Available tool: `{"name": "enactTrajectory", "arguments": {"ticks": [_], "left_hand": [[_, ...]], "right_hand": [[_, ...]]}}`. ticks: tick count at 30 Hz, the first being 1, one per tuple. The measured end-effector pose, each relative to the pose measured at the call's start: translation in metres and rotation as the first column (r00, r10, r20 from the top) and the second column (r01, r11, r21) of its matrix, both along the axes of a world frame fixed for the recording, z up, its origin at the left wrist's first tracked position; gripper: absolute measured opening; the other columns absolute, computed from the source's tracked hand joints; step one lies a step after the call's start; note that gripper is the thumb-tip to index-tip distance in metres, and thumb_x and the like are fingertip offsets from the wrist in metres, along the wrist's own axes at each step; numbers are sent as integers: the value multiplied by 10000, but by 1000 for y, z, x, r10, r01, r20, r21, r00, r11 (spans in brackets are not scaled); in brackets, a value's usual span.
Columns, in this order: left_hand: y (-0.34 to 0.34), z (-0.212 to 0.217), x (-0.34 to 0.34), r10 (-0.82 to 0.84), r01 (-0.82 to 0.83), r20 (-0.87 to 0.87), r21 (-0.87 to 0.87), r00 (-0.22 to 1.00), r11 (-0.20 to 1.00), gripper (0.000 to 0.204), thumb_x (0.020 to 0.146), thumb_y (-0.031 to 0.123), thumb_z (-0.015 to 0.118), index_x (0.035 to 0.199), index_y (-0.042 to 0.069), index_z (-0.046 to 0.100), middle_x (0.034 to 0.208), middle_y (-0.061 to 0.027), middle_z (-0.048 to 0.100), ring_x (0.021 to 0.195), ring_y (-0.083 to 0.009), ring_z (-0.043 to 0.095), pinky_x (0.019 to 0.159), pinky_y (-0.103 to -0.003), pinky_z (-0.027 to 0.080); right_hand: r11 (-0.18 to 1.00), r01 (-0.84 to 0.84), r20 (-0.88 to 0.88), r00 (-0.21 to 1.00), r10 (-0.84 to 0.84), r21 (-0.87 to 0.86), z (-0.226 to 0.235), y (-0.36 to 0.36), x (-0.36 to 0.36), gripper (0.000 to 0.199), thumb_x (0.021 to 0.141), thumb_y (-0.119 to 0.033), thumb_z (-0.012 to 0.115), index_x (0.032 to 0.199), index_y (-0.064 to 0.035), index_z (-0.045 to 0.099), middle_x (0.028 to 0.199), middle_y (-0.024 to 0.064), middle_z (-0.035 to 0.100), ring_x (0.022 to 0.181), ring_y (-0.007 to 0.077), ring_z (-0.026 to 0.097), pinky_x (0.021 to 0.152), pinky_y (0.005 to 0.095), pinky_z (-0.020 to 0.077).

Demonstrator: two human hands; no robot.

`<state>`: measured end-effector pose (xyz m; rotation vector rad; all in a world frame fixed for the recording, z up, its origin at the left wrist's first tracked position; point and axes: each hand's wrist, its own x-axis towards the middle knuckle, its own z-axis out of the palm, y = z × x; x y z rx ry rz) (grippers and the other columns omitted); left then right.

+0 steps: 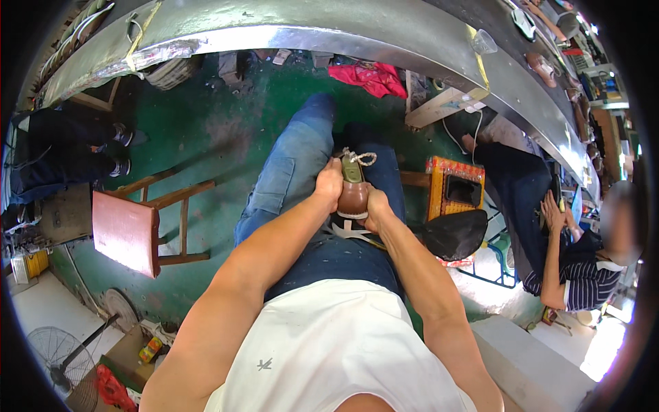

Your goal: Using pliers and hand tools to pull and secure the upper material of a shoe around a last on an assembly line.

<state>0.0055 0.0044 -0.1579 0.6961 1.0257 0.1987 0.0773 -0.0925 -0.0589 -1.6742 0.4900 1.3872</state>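
Note:
A brown shoe (353, 199) sits between my hands over my lap, its rounded toe toward me. Inside its opening shows a green block (351, 168) like a shoe last, with a twisted pale rope loop (364, 158) at its far end. My left hand (330, 184) is closed on the shoe's left side. Along the right side near the toe, my right hand (375, 207) grips it too. Just below the toe, pale straps (349, 231) lie across my lap; what they belong to cannot be made out.
A long metal-edged bench (288, 41) curves across the far side. To the left stands a wooden stool (127, 230); on the right, an orange-patterned seat (446, 189) holds a dark tray-like object (463, 191). A co-worker (576, 268) sits at far right. A fan (62, 364) stands lower left.

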Motion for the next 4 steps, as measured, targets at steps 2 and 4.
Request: {"name": "enactTrajectory", "arguments": {"ticks": [2, 4], "left_hand": [[-5, 17, 2, -10, 15, 56, -98, 998, 995, 597, 1079, 418, 358, 1603, 135, 330, 1546, -161, 456, 1374, -291, 488, 1142, -417, 395], [-7, 39, 1, 6, 27, 132, -254, 991, 967, 635, 1079, 462, 369, 1621, 142, 289, 1607, -155, 388, 1434, -281, 430, 1188, -411, 332]], "right_hand": [[1000, 16, -22, 1000, -16, 20, -11, -16, 1, 344, 1086, -389, 317, 1206, -252, 609, 1073, 21, 690, 864, 190, 631, 698, 402, 491], [987, -124, 18, 992, 123, 99, -12, -27, 11, 416, 1098, -440, 335, 1215, -136, 594, 1094, 92, 670, 936, 226, 645, 759, 466, 534]]}}
